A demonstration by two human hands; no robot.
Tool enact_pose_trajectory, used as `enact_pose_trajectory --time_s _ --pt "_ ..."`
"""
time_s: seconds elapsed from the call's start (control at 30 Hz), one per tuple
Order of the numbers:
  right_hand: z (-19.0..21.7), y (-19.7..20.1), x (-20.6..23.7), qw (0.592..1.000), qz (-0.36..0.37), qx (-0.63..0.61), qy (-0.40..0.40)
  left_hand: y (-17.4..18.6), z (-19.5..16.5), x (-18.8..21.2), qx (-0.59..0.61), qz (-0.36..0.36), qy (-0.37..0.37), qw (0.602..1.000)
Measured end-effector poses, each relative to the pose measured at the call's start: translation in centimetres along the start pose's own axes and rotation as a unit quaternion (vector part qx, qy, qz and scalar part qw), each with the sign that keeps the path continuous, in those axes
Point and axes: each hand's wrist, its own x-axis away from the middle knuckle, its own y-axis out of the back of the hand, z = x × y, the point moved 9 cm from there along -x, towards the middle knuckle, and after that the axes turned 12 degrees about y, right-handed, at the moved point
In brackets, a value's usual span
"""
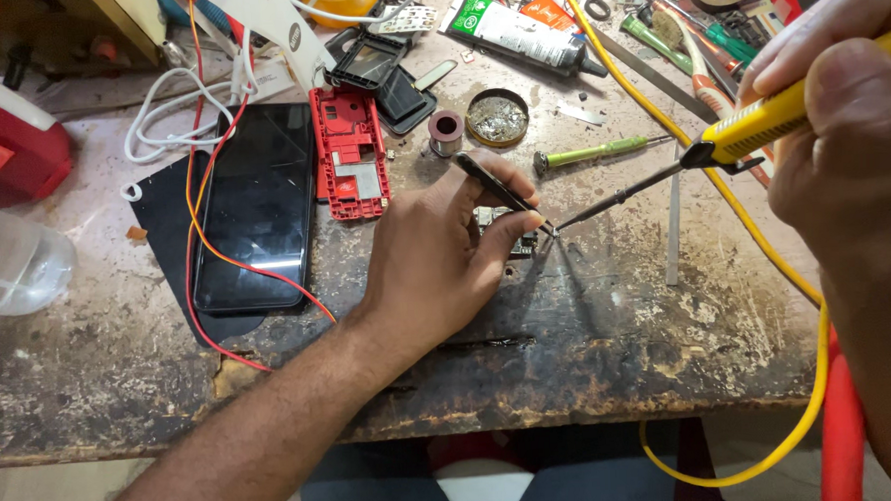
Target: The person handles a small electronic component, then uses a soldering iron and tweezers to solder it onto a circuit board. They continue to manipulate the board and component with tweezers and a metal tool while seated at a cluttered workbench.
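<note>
Both hands closed: left hand [436,251] pinches tweezers [503,191] on circuit board [510,240]; right hand [846,133] grips soldering iron [751,132].

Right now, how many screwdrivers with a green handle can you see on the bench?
2. One green-handled screwdriver lies just beyond the left hand; a second lies among the tools at the top right. The clutter may hide more.

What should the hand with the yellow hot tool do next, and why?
Probably ease the soldering iron tip down the last bit onto the small circuit board. The right hand holds the tip just beside the tweezers, which the left hand pinches over the board.
</note>
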Motion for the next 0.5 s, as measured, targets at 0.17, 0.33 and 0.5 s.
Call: enact_pose_trajectory --time_s 0.17,0.33,0.5 --pt "-0.4 -0.1 0.1 1.000 -0.004 -0.016 0.017 0.0 0.1 0.0 -0.002 0.002 0.003 1.000" --pt "-0.2 -0.1 0.0 0.999 -0.019 -0.034 0.009 0.1 -0.3 0.1 0.002 -0.010 -0.011 1.000" --pt "0.7 -0.2 -0.3 1.000 -0.011 -0.009 0.015 0.1 -0.2 0.1 -0.002 -0.007 -0.009 1.000"
